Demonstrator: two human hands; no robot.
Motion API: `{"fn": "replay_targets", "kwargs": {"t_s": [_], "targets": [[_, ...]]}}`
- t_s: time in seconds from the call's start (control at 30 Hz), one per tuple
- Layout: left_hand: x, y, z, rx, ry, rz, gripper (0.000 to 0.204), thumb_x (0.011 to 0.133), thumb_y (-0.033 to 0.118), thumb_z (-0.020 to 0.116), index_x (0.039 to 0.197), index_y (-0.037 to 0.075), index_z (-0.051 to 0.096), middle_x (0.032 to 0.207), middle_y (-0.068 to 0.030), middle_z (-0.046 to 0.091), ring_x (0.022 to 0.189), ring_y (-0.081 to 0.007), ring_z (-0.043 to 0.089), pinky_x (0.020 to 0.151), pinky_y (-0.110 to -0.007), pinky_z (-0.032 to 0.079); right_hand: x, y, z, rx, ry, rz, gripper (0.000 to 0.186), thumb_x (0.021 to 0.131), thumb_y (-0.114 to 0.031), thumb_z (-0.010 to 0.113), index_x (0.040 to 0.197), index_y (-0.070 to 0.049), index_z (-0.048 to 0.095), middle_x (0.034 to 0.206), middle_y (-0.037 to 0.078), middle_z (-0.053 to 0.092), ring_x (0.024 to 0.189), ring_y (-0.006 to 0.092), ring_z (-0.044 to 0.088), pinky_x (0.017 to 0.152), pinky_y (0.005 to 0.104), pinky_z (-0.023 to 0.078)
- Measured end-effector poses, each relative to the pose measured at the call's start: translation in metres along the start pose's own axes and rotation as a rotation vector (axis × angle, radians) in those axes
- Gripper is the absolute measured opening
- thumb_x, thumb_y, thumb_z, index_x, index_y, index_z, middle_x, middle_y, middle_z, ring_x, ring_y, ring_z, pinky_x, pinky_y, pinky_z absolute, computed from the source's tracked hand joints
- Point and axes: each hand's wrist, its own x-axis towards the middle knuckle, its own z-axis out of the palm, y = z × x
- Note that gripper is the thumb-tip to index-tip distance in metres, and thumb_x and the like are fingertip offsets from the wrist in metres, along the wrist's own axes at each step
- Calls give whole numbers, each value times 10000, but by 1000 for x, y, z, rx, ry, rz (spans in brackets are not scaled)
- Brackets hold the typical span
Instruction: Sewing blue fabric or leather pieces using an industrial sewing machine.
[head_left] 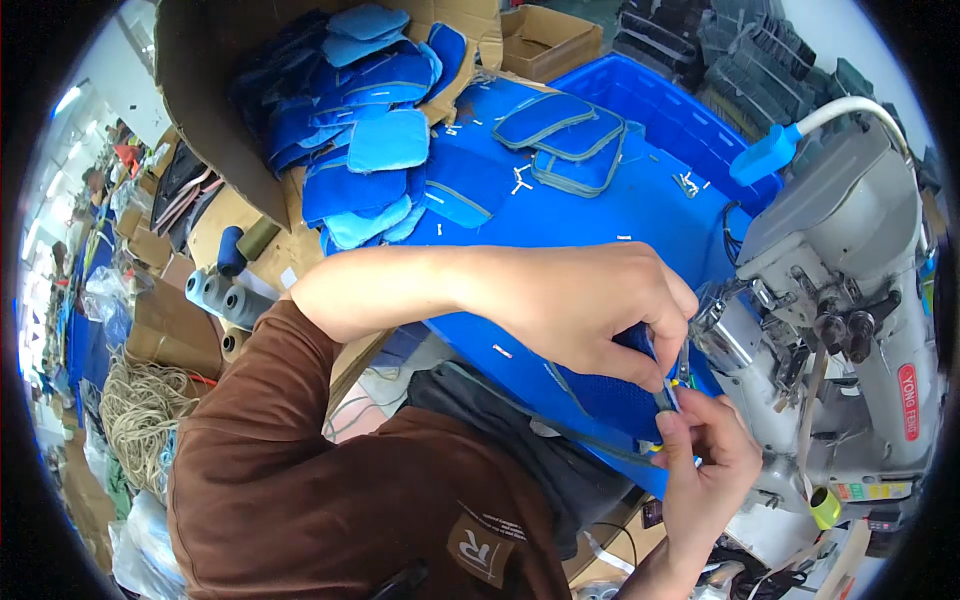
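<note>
A dark blue fabric piece with grey edging lies over the near right part of the blue table, partly under my hands. My left hand reaches across from the left, its thumb and fingers pinched on the edge of this piece. Just below it, my right hand is closed too, thumb and fingertips gripping the same edge. The fingertips of both hands almost meet. Small yellow and white bits show between them, too small to make out. The grey sewing machine stands right beside my hands.
Blue pads are heaped inside a cardboard box at the far left of the table. Several edged blue pieces lie farther back, near small white scraps. Behind is a blue crate; thread cones stand left.
</note>
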Motion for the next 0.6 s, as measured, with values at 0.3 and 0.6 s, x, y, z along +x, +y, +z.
{"fn": "replay_targets", "kwargs": {"t_s": [0.3, 0.6], "targets": [[36, -29, -20, -135, -240, 11, 116, 798, 101, 765, 819, 2, 709, 775, -101, 629, 769, -239, 631, 667, -364, 457, 4, 21, -2, 150, -167, 165, 85, 868, 13, 747, 886, 60, 679, 663, 64, 650, 490, 102, 607, 455, 224, 475], [69, -102, -19, -98, -378, -36, 192, 842, 192, 781, 902, 16, 735, 876, -107, 667, 883, -227, 630, 792, -355, 471, 25, 51, 16, 427, 24, 310, 136, 938, -76, 705, 872, 35, 662, 580, 41, 606, 444, 90, 558, 425, 201, 392]]}}
